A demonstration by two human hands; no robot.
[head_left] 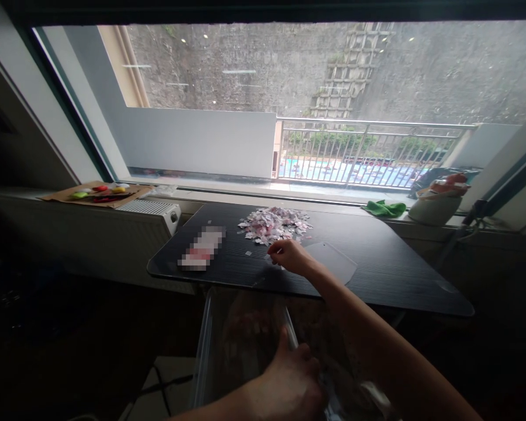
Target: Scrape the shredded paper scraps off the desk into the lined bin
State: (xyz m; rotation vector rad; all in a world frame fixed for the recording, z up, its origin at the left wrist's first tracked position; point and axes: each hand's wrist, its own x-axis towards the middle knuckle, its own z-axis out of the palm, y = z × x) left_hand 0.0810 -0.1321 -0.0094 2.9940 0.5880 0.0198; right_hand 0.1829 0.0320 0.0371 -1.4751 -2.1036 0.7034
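Daylight comes through a wide window (245, 70) onto an otherwise dim room, with a rough grey wall (245, 52), a metal railing (368, 152) and a patch of bright blue ground outside the glass. Seen from the head, a dark, wood-grained tabletop (390, 269) with rounded corners stands just below the sill. Left of it, a white radiator (153, 225) has a brown board (55, 197) above it, bearing small red, yellow and green items. On the right end of the sill, a green cloth (383, 209) lies beside a pale pot (436, 209).

Near the tabletop's far edge is a loose heap of small pale and pinkish pieces (274, 222). A pixelated oblong (201, 250) lies to its left, and a clear sheet (333, 263) to its right. The right hand (291, 256) is over the tabletop just in front of the heap, fingers curled inward; whether they pinch a piece I cannot tell. Below the near edge, the left hand (291, 374) is closed around a narrow pale strip (290, 327), above a clear container (204, 345) deep in shadow.
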